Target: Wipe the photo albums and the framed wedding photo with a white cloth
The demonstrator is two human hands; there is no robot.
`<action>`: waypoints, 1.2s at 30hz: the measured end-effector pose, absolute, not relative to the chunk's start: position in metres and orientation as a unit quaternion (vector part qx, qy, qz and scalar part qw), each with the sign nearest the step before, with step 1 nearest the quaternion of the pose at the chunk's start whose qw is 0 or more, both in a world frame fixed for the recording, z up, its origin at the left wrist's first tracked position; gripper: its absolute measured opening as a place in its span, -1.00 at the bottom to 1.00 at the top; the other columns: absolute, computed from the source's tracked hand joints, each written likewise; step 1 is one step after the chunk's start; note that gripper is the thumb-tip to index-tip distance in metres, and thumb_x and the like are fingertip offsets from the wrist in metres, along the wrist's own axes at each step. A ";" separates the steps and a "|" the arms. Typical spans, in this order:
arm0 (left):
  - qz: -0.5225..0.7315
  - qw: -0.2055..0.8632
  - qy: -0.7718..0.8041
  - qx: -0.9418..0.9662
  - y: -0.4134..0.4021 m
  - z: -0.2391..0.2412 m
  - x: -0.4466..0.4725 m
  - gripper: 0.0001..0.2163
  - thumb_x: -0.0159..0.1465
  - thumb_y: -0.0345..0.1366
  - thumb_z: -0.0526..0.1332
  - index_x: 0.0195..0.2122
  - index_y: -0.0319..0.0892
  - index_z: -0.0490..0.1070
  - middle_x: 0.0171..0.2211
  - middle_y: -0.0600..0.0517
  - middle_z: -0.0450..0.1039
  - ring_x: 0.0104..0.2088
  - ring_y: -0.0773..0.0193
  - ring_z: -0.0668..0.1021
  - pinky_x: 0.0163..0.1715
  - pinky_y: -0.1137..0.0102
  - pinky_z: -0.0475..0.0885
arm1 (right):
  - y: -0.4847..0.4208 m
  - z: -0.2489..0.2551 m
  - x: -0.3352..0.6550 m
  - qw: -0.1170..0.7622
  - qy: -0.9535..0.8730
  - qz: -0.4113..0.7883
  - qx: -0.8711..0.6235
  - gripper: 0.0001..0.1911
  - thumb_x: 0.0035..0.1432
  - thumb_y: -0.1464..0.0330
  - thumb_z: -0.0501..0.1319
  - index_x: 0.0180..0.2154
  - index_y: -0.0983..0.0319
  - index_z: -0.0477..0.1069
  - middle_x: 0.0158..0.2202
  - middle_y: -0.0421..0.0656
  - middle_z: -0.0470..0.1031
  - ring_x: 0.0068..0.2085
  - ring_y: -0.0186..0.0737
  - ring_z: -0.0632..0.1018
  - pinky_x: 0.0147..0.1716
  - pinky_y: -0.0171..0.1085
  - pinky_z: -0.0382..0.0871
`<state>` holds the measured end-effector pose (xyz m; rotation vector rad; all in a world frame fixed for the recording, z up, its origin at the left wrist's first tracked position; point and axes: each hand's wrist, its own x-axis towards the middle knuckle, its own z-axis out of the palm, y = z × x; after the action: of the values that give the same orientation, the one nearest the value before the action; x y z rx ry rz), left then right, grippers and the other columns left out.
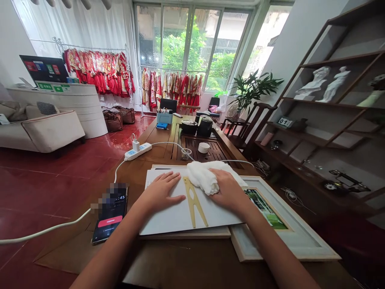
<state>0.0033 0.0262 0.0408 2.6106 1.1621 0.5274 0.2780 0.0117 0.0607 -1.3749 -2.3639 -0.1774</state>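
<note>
A white board (177, 216) lies flat on the wooden table (195, 261), with a thin gold-coloured stand piece (194, 202) on its surface. My left hand (162, 190) rests flat on the board's left part, fingers stretched out. My right hand (228, 188) presses on a white cloth (204, 176) bunched at the board's upper right. Under and beside the board lies a white picture frame (297, 237) with a green picture showing.
A phone (110, 214) with a lit screen lies left of the board. A white power strip (138, 151) and its cable cross the table. Behind are a tea tray with a kettle (205, 125) and cups, a sofa at the left, and shelves at the right.
</note>
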 end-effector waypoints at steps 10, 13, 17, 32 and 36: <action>0.195 0.125 0.364 0.902 0.021 0.047 0.004 -0.49 0.26 -0.08 0.14 0.23 -0.07 0.23 0.27 0.03 0.19 0.31 0.06 0.13 0.30 0.18 0.03 | -0.010 0.065 0.256 0.175 -0.916 -0.006 -0.360 -0.24 -0.08 0.30 0.21 0.22 0.17 0.20 0.23 -0.08 0.29 0.21 0.06 0.32 0.20 0.05 0.03; 0.176 0.130 0.348 0.911 0.023 0.047 0.001 -0.45 0.20 -0.22 0.16 0.24 -0.13 0.21 0.30 -0.02 0.13 0.32 0.04 0.09 0.31 0.16 -0.01 | -0.012 0.068 0.254 0.162 -0.929 0.012 -0.332 -0.27 -0.08 0.29 0.22 0.20 0.14 0.23 0.23 -0.11 0.29 0.19 0.03 0.34 0.21 0.03 0.01; 0.164 0.125 0.353 0.913 0.027 0.043 -0.002 -0.40 0.17 -0.35 0.09 0.28 -0.14 0.12 0.34 0.00 0.02 0.34 0.12 0.04 0.32 0.18 -0.06 | -0.007 0.068 0.263 0.167 -0.910 -0.005 -0.380 -0.25 -0.05 0.30 0.21 0.23 0.18 0.19 0.21 -0.06 0.31 0.19 0.05 0.34 0.18 0.05 0.06; 0.204 0.068 0.512 0.831 0.033 0.034 0.002 -0.58 0.38 -0.30 -0.14 0.21 -0.06 0.26 0.28 -0.05 0.17 0.27 0.07 0.21 0.26 0.03 0.03 | -0.008 0.067 0.266 0.177 -0.902 -0.001 -0.394 -0.26 -0.07 0.27 0.22 0.21 0.15 0.21 0.20 -0.08 0.33 0.19 0.06 0.34 0.18 0.07 0.02; 0.205 0.079 0.504 0.835 0.039 0.032 -0.003 -0.57 0.36 -0.34 -0.11 0.20 -0.02 0.28 0.25 -0.01 0.22 0.24 0.11 0.27 0.24 0.10 0.09 | -0.019 0.075 0.251 0.157 -0.929 0.053 -0.331 -0.28 -0.11 0.26 0.24 0.17 0.06 0.26 0.20 -0.17 0.34 0.20 0.02 0.33 0.21 0.03 -0.06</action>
<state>-0.0032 0.0394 0.0325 2.4992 1.5099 0.6147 0.2509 -0.0195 0.0748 -0.9488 -2.6587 0.1503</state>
